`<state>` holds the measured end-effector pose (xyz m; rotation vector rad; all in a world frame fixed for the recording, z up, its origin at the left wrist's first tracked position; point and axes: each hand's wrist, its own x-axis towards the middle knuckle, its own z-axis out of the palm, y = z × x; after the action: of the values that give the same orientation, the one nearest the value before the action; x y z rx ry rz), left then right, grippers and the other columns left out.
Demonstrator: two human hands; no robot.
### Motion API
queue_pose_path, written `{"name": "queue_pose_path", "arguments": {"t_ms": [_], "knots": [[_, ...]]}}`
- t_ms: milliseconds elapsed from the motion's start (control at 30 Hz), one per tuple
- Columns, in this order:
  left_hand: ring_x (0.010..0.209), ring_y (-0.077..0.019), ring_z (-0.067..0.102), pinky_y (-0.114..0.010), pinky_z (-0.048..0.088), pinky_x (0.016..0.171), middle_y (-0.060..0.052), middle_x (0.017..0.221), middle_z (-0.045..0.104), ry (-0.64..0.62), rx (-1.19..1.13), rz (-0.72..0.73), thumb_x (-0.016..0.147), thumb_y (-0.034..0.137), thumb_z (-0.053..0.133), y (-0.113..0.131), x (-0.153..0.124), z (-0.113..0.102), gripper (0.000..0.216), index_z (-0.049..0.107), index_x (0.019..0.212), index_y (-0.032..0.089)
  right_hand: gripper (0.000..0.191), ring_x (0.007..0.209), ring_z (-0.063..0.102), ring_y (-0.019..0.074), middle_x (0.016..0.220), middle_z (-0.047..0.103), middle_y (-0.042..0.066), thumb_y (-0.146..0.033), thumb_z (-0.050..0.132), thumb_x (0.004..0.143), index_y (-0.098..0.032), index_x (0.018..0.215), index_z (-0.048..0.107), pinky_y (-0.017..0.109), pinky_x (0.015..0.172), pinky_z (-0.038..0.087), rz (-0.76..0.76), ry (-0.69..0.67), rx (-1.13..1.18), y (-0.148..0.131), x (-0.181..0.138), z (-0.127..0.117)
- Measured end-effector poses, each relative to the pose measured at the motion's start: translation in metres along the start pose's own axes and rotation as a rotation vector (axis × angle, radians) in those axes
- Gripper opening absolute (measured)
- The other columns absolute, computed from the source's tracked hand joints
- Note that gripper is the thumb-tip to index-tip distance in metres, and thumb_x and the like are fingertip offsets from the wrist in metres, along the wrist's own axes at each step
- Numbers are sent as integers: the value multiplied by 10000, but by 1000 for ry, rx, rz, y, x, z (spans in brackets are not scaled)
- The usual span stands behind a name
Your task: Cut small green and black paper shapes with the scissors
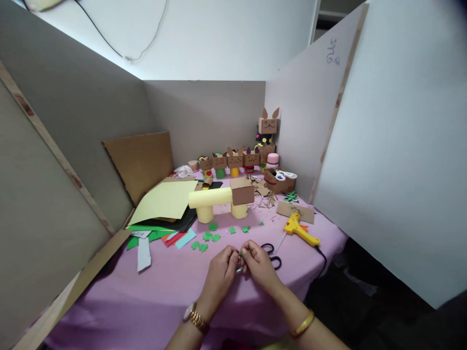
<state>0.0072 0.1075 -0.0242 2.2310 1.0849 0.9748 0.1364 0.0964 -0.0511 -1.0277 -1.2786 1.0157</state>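
Observation:
My left hand (pixel 222 270) and my right hand (pixel 260 262) meet fingertip to fingertip over the purple tablecloth (pixel 168 296), both pinched on a tiny green piece that I can barely see. Black scissors (pixel 272 255) lie just behind my right hand. Small green paper cutouts (pixel 208 237) are scattered right beyond my fingers. Further back stands a pale yellow tube figure (pixel 213 200) with a brown cardboard box head (pixel 242 190).
A yellow glue gun (pixel 299 228) lies at right with its cord over the table edge. Coloured paper sheets (pixel 166 206) are stacked at left. Several cardboard figures (pixel 233 161) line the back wall beside a small box (pixel 280 181). White partition boards enclose the table.

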Motion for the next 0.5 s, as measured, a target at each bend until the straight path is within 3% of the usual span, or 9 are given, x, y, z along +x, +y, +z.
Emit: {"name": "queue_pose_path", "arguments": {"t_ms": [267, 500], "knots": [[654, -202, 499, -302, 356, 642, -33, 658, 537, 43, 47, 25, 877, 234, 377, -2, -3, 5, 255, 493, 652, 204, 245, 348, 379, 65, 495, 463, -78, -403, 458, 848, -196, 716, 449, 174, 352, 287, 26, -32, 2, -2, -1, -1], [584, -164, 506, -252, 377, 570, 8, 628, 533, 79, -77, -53, 894, 285, 366, -5, 0, 1, 229, 488, 717, 206, 276, 400, 439, 77, 565, 504, -55, -456, 445, 851, -194, 771, 475, 186, 387, 357, 8, -1, 21, -2, 0, 1]]}}
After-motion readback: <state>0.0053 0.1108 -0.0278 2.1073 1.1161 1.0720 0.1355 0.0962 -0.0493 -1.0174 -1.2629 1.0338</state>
